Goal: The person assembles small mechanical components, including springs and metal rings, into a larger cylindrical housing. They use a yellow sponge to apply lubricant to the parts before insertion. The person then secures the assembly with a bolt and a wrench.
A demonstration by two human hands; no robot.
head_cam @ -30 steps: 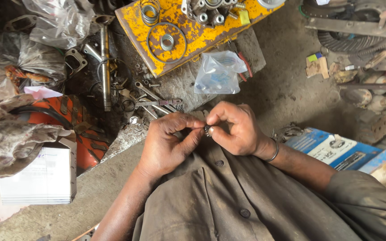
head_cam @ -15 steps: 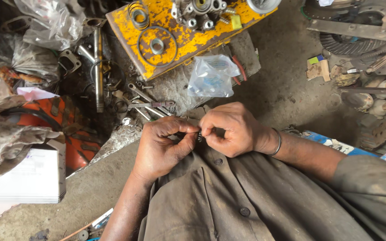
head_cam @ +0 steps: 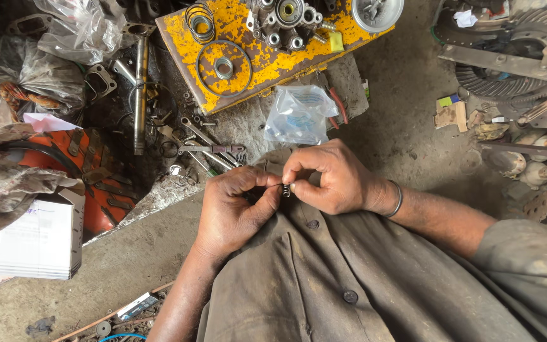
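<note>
Item: small coiled metal spring, pinched between the fingertips of both hands just above the wearer's lap, close to the chest, likely so a dropped piece would land on cloth. Left hand: closed, thumb and forefinger nipping one end of the spring. Right hand: closed likewise on the other end, a thin metal bangle at the wrist. Beneath: grey-brown buttoned shirt. Just beyond the hands, on the concrete floor: a clear plastic bag of small parts and a scatter of spanners, all within easy reach. Farther out: a chipped yellow block serving as a tray for rings, springs and a machined housing, apparently keeping them out of the grit. Left: white carton, orange casing. Right: large toothed gear.
</note>
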